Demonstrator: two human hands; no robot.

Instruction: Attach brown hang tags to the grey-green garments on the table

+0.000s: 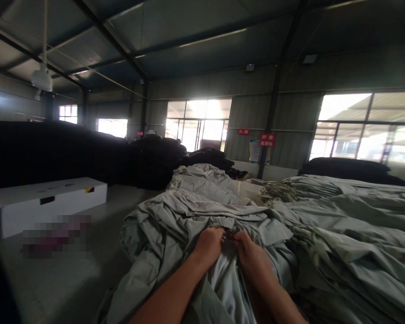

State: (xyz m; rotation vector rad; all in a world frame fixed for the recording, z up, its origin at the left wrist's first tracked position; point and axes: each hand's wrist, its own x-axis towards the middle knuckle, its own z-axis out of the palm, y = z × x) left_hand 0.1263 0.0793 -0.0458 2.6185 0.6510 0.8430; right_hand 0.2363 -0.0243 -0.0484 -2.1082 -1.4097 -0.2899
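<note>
Textile workshop, steel roof beams point(110, 41), ribbed metal walls point(295, 114), red Chinese-lettered signs point(267, 140), grey-green cloth point(182, 211) heaped high across a worktable point(99, 265)

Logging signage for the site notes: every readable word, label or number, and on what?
"折叠": larger red sign on the post; its lower line is blurred.
"入袋": smaller red sign; second character uncertain.
Too small or blurred: distant red sign, white notice, marks on white box.
</note>
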